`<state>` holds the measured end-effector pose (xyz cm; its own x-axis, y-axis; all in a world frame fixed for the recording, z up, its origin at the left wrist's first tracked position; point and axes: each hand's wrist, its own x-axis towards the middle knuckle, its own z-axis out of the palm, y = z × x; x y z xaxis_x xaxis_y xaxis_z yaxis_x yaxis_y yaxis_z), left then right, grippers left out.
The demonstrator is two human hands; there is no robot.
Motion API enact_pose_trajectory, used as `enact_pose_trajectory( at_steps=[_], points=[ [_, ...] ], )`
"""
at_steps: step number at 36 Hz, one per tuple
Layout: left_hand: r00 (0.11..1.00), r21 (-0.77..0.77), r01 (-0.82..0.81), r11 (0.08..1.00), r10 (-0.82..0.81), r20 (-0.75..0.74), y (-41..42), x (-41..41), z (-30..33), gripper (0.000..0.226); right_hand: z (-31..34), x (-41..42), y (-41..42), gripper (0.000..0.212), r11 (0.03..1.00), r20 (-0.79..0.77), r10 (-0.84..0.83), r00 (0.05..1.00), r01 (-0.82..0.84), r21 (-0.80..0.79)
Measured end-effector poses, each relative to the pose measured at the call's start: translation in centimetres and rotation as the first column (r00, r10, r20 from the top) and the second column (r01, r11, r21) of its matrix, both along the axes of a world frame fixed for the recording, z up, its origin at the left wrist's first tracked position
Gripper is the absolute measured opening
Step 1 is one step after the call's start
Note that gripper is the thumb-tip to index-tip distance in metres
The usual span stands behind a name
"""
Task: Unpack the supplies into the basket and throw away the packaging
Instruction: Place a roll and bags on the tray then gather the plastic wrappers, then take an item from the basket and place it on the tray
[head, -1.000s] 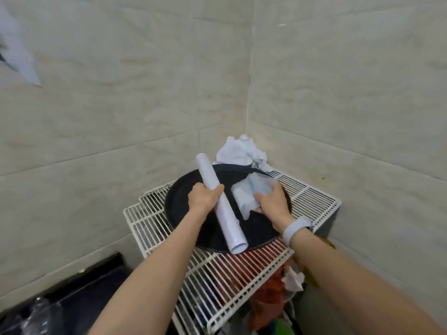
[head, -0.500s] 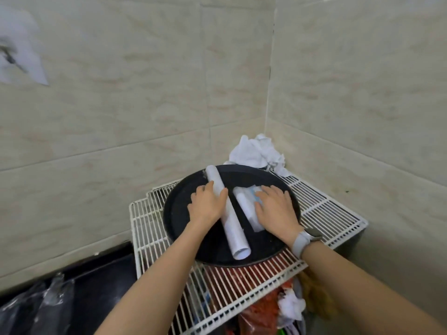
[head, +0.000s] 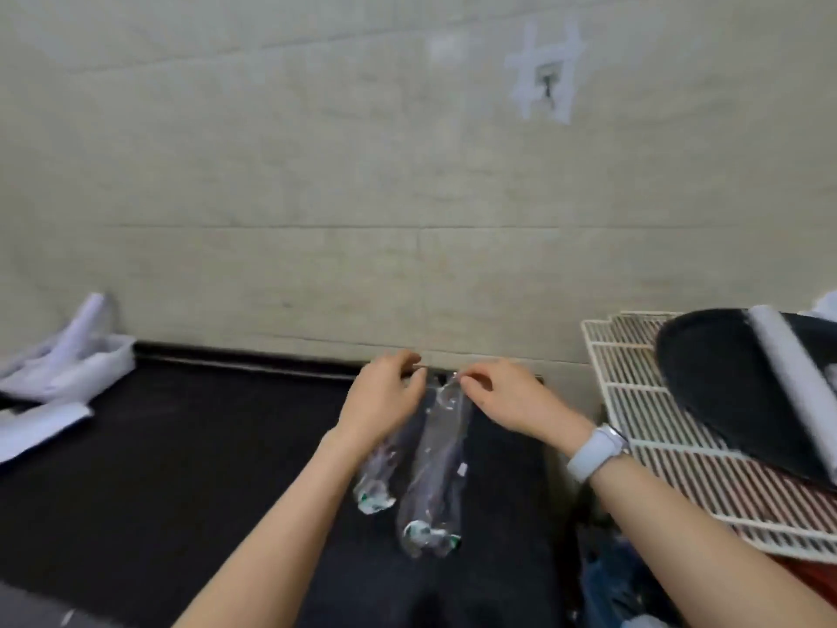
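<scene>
Two empty clear plastic wrappers lie on the black counter (head: 181, 469). My right hand (head: 507, 401) pinches the top of the longer wrapper (head: 435, 469). My left hand (head: 385, 396) hovers over the top of the shorter wrapper (head: 378, 482) with fingers curled; whether it holds it I cannot tell. At the right, a white roll (head: 792, 378) lies in the round black tray (head: 715, 383) on the white wire rack (head: 634, 401).
A white tub (head: 95, 364) with white rolls stands at the counter's far left, with white paper packs (head: 36, 423) beside it. A tiled wall runs behind, with a taped hook (head: 545, 79). Clutter shows under the rack at lower right.
My view swung left from the rack to the black counter. Both hands left the rolls in the black tray and moved to the clear wrappers on the counter.
</scene>
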<state>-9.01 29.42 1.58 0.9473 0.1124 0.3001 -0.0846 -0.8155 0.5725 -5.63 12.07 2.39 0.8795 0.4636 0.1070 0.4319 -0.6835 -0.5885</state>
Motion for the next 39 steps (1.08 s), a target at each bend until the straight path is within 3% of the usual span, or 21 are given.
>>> enact_pose_trajectory(
  at_steps=[9, 18, 27, 39],
  points=[
    [0.898, 0.018, -0.427, 0.904, 0.427, -0.111, 28.3, -19.8, -4.5, 0.029, -6.9, -11.4, 29.0, 0.023, 0.933, -0.193, 0.359, 0.913, -0.351, 0.073],
    [0.724, -0.006, -0.678, 0.735, 0.665, -0.183, 46.5, -31.2, -6.6, 0.033, -9.7, -17.9, 49.9, 0.028, 0.821, -0.275, 0.55, 0.789, -0.571, 0.005],
    [0.657, -0.031, -0.744, 0.668, 0.721, -0.223, 59.4, -29.7, -11.0, 0.03, -13.4, -15.0, 65.0, 0.027, 0.782, -0.296, 0.602, 0.742, -0.623, 0.029],
    [0.681, -0.06, -0.716, 0.695, 0.678, -0.276, 81.2, -12.5, -10.9, 0.035, -15.6, -0.6, 86.4, 0.028, 0.887, -0.338, 0.461, 0.82, -0.429, 0.169]
  ],
)
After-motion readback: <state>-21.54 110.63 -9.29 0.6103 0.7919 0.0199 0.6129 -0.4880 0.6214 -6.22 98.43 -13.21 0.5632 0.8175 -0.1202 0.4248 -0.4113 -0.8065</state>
